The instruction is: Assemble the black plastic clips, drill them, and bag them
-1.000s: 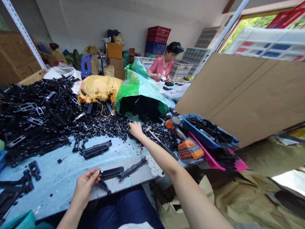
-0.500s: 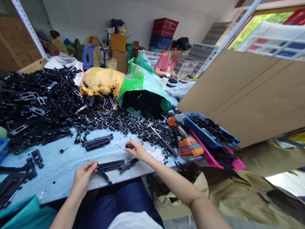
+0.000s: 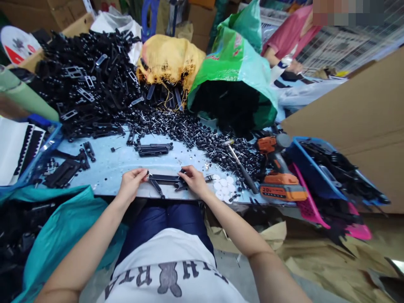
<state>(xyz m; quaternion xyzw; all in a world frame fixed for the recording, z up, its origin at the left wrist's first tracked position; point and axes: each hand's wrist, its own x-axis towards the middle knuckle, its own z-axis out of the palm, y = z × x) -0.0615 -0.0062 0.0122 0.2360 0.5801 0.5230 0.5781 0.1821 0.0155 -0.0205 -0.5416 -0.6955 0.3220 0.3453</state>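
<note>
At the table's front edge, my left hand (image 3: 134, 184) pinches the left end of a black hinged arm (image 3: 164, 178). A second, shorter bar of it hangs down at an angle. My right hand (image 3: 194, 181) is closed at the arm's right end, thumb and finger on a small black-headed bolt (image 3: 182, 171). Whether the bolt sits in the arm's hole cannot be made out. Behind my hands lies a stack of black folded arms (image 3: 154, 149). White round discs (image 3: 224, 187) are spread to the right of my right hand.
Loose black-headed bolts (image 3: 170, 126) form a long heap across the table. A hammer (image 3: 241, 166) and an orange cordless drill (image 3: 280, 189) lie at right, beside a blue basket (image 3: 303, 168). Black parts are piled at left. A green bag (image 3: 233, 63) stands behind; a co-worker's pink sleeve (image 3: 284, 31) shows beyond.
My right hand has come down and onto the arm's right end with the small bolt. My left hand keeps its hold on the left end. The view has tipped downward.
</note>
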